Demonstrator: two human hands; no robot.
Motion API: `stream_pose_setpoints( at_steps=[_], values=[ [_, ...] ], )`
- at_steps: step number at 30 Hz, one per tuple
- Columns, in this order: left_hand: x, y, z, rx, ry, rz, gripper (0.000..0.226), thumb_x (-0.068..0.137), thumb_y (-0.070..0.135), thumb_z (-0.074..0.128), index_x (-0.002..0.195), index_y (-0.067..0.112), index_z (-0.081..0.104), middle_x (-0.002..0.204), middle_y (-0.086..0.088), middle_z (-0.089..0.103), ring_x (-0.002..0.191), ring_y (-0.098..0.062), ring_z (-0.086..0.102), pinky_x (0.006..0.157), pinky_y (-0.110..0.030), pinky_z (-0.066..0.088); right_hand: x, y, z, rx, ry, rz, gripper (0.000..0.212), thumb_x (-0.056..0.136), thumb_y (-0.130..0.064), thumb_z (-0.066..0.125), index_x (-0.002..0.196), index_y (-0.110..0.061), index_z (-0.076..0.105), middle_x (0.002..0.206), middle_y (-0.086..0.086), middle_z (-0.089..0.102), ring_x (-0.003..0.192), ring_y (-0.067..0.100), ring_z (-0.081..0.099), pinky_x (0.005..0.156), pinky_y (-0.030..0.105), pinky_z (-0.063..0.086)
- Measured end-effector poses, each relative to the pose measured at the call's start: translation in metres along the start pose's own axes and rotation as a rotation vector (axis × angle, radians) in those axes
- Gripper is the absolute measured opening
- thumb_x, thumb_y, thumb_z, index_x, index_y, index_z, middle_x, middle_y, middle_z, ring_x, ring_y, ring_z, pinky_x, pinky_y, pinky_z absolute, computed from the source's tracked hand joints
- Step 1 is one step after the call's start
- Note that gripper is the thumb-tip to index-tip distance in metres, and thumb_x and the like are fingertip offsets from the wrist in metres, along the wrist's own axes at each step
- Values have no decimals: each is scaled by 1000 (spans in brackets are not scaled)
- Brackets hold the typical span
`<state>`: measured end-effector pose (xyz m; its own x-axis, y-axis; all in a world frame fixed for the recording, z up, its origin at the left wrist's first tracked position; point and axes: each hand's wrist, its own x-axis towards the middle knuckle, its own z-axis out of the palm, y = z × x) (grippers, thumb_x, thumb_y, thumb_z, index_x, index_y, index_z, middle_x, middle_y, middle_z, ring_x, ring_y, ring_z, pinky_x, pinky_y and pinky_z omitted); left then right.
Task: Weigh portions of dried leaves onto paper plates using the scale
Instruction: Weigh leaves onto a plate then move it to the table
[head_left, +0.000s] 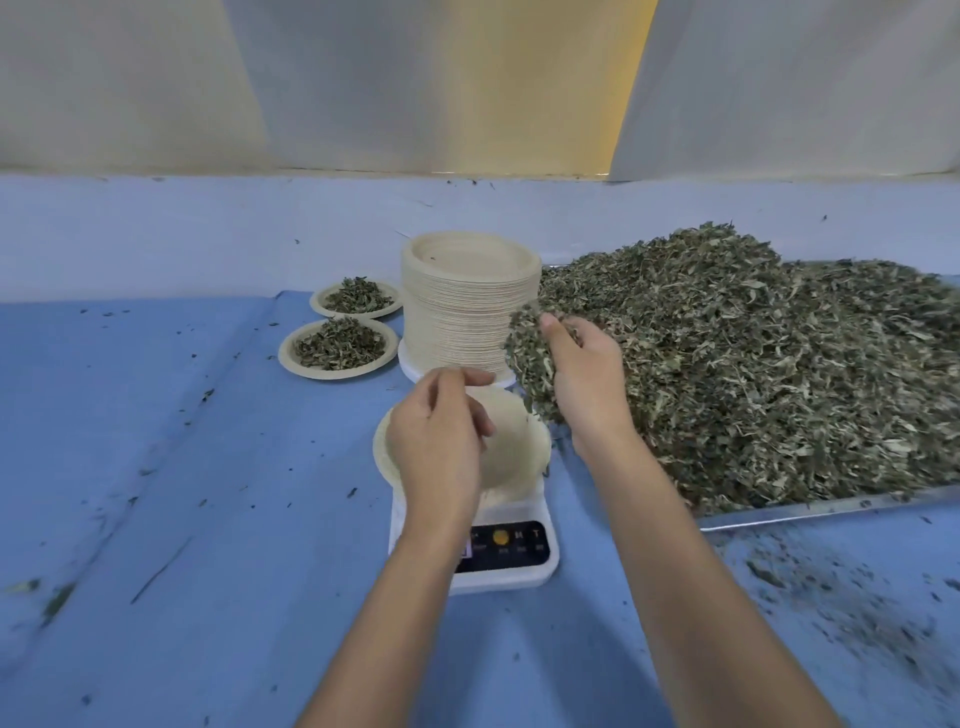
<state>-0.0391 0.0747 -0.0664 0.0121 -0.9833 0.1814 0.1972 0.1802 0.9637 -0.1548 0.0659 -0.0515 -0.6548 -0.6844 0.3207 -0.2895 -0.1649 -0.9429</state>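
I have one wide head view, facing forward and down. It sits close over the scale; the blue table fills its lower half.

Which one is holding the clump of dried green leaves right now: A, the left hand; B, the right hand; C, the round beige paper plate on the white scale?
B: the right hand grips the clump of dried green leaves, while the left hand and the round beige paper plate on the white scale carry none.
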Motion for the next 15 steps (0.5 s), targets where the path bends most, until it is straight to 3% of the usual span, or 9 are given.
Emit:
stream_pose_setpoints(
  at_steps=[2, 5, 8, 11, 15],
  values=[
    [11, 6, -15, -48, 91, 28, 33, 91, 15, 43, 71, 15, 68, 42, 4, 46, 42, -9, 40, 43, -17, 35, -5, 0, 16, -50, -68, -62, 27, 97, -28, 52, 93, -3, 64, 77, 8, 63, 65, 15, 52, 65, 34, 36],
    [23, 12, -32, -131, 180, 38, 34, 89, 13, 42, 66, 17, 67, 40, 5, 44, 41, -8, 40, 41, -16, 35, -14, 6, 36, -159, -163, -138, 17, 97, -30, 52, 88, -17, 58, 72, -9, 55, 70, 10, 50, 63, 29, 32],
    [31, 14, -40, -179, 213, 19, 33, 90, 13, 42, 68, 13, 67, 40, 5, 43, 39, -8, 39, 40, -15, 33, -20, 15, 45, -305, -251, -215, 16, 97, -30, 52, 99, -16, 59, 90, -2, 59, 85, 11, 50, 66, 23, 28],
    [37, 15, -45, -195, 234, 15, 32, 90, 14, 42, 69, 12, 67, 41, 5, 43, 39, -8, 39, 42, -15, 33, -21, 25, 49, -455, -396, -244, 26, 98, -31, 49, 117, -15, 56, 116, 0, 53, 105, 11, 48, 79, 24, 34],
    [37, 14, -44, -182, 229, 19, 33, 90, 14, 41, 69, 13, 67, 41, 5, 44, 39, -8, 39, 42, -15, 33, -19, 28, 48, -499, -492, -213, 34, 101, -31, 41, 129, -14, 50, 125, 1, 47, 114, 15, 45, 84, 29, 36]
  ],
)
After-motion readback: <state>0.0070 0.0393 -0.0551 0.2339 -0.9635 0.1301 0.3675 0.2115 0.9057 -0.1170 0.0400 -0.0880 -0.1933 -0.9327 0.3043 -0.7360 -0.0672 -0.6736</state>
